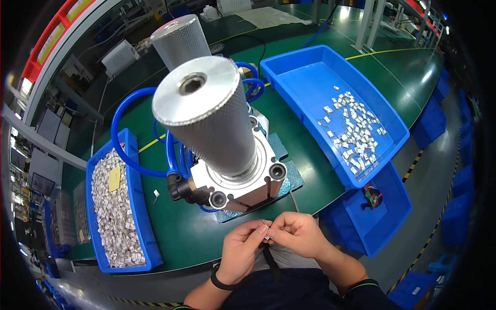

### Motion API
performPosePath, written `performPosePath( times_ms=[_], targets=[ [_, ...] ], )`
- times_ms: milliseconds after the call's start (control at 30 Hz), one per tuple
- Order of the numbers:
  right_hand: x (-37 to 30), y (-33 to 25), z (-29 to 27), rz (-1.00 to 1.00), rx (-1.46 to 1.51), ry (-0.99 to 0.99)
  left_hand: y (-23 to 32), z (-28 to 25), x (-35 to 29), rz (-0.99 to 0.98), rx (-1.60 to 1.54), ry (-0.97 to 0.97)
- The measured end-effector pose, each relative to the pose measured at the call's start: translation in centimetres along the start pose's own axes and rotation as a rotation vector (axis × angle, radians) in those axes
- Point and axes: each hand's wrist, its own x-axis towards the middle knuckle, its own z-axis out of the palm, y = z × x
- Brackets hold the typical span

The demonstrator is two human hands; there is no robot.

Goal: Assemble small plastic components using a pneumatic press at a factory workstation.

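Just in front of my body, both hands come together at the table's near edge. My left hand [243, 247], a black band on its wrist, pinches a small white component with thin wire leads [267, 237]. My right hand [298, 235] is closed on the same part, thumb and forefinger meeting the left fingertips. Beyond them stands a pneumatic press [237, 188] with a knurled metal cylinder [214, 124] on top. Many similar white parts fill the blue tray [150, 235] on the left. More lie loose in the larger blue tray [305, 67] on the right.
A single white part [156, 193] lies on the green table [186, 227] beside the left tray. Blue air hoses [118, 129] loop around the press. A second knurled cylinder [181, 41] stands behind. Lower right, a blue bin [382, 227] holds a red-and-black object [372, 197].
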Motion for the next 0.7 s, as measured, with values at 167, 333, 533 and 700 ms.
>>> performPosePath(
  times_ms=[167,333,533,700],
  targets=[
    [-1.2,-1.6,0.7,-0.064,-0.154,-0.026,0.3,0.0,-1.2,-0.007,0.040,0.004],
    [-2.1,-7.0,-2.6,-0.222,0.188,0.556,1.5,-1.1,-2.6,0.024,0.131,-0.076],
    [-4.2,4.3,1.0,0.280,0.064,-0.071,9.7,-7.9,-11.4,0.752,1.225,0.200],
    [-2.6,13.5,3.3,0.170,-0.470,-0.174,18.2,-19.7,-12.8,0.600,2.014,0.673]
  ],
)
